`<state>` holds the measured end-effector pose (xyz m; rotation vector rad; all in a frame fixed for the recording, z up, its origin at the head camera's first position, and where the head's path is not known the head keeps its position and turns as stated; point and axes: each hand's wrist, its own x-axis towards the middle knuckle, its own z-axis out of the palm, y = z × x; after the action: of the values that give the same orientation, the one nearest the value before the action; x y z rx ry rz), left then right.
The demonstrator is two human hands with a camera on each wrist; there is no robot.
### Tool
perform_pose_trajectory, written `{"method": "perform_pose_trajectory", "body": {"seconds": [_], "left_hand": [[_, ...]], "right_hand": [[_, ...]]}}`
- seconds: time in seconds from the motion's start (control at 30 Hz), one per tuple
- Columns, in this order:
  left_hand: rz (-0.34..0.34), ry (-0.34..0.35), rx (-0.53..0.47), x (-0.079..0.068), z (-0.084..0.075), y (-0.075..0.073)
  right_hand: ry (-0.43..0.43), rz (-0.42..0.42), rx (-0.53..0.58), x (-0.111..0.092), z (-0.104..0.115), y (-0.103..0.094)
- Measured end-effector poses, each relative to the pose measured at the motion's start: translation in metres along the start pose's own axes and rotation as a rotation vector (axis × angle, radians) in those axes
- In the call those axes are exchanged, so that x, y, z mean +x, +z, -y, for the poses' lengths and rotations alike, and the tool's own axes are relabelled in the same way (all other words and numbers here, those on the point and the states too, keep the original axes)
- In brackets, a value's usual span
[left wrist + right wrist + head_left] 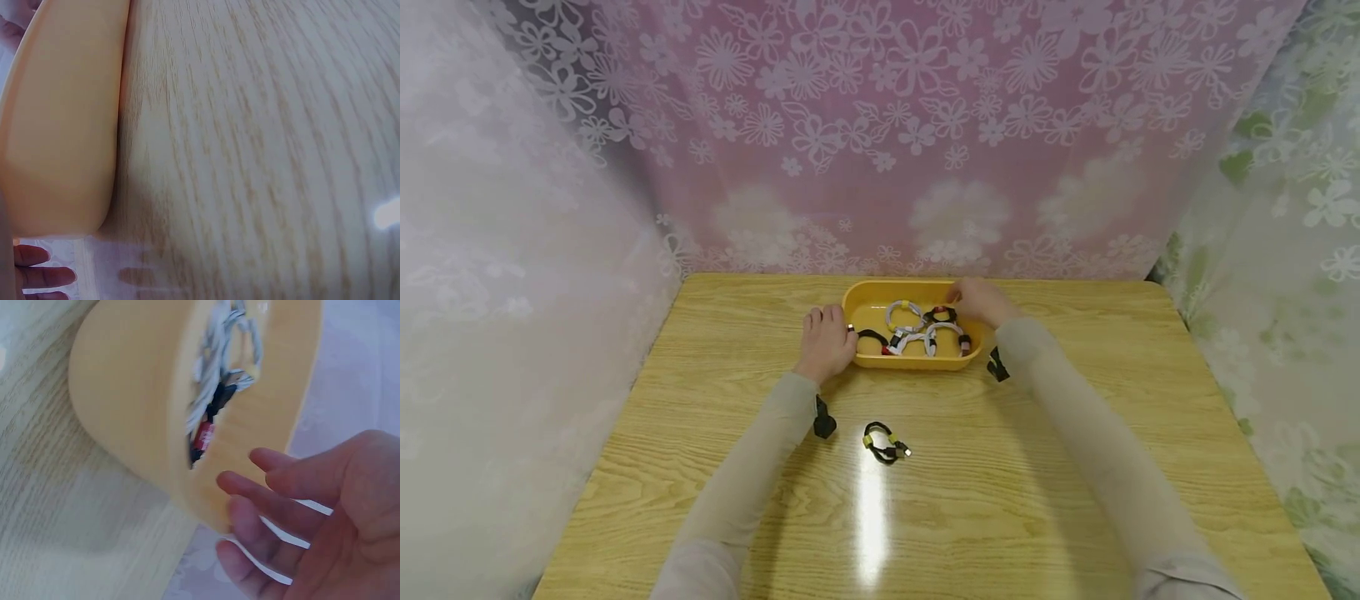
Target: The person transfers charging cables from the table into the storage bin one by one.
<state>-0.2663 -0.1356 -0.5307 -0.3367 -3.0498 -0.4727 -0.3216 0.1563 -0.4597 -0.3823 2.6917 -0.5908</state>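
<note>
A shallow yellow plastic tray (880, 362) holds several coiled cables, among them a grey-white coil (904, 316) with yellow ties, a white coil (943, 337) and a black cable (871, 335). My left hand (827, 340) is at the tray's left end, thumb beside the rim; in the left wrist view, extended fingers (47, 275) show past the tray's end. By the right end is my right hand (312, 512), fingers loosely bent, spread and holding nothing. A black cable coil (883, 443) with yellow ties lies on the table in front of the tray.
The wooden table (1000, 517) reaches back to a pink floral curtain (880, 150). Pale curtains hang at both sides. A small black device is strapped at each wrist. Bright light reflects off the tabletop below the loose coil.
</note>
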Motion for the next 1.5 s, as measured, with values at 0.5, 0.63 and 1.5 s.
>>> {"method": "perform_pose_trajectory", "body": {"seconds": [0.5,0.63,1.5], "left_hand": [[-0.004,0.001,-0.01,-0.001,-0.002,-0.003],[-0.007,0.003,-0.008,0.0,-0.001,-0.002],[-0.012,0.001,0.004,-0.001,-0.001,0.0]], "right_hand": [[-0.155,0.066,-0.013,-0.032,0.01,-0.019],[-0.176,0.042,-0.005,-0.047,0.016,-0.022],[-0.207,-0.245,0.246,-0.132,0.048,0.043]]}}
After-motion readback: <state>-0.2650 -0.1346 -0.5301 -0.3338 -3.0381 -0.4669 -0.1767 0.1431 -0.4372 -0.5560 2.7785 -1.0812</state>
